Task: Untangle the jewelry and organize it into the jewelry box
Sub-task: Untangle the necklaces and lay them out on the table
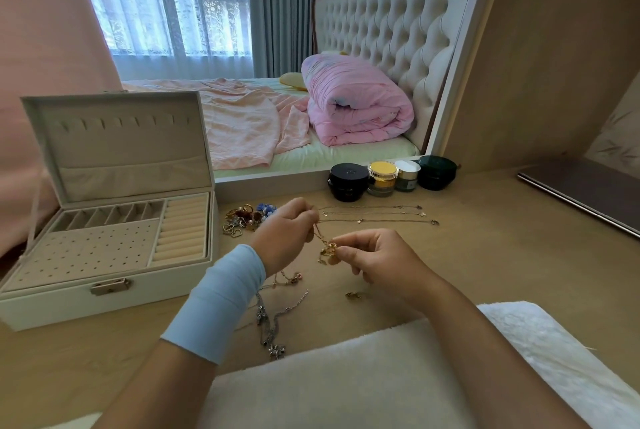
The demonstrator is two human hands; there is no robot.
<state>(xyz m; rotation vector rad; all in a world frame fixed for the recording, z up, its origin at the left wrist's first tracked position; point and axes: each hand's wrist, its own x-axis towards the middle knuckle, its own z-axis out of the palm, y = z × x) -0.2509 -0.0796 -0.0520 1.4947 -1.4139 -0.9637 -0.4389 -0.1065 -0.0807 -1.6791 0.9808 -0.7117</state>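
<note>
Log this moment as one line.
step: untangling | left hand: pinches gold chain | right hand: pinches same chain | jewelry box: lid open

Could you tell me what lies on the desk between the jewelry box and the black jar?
In the head view, a heap of small charms and rings lies there.

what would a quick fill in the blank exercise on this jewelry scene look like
The left hand and right hand pinch a tangled ____ chain. The jewelry box stands with its lid ____. Behind the hands stand ____ cosmetic jars.
Missing words: gold; open; four.
</note>
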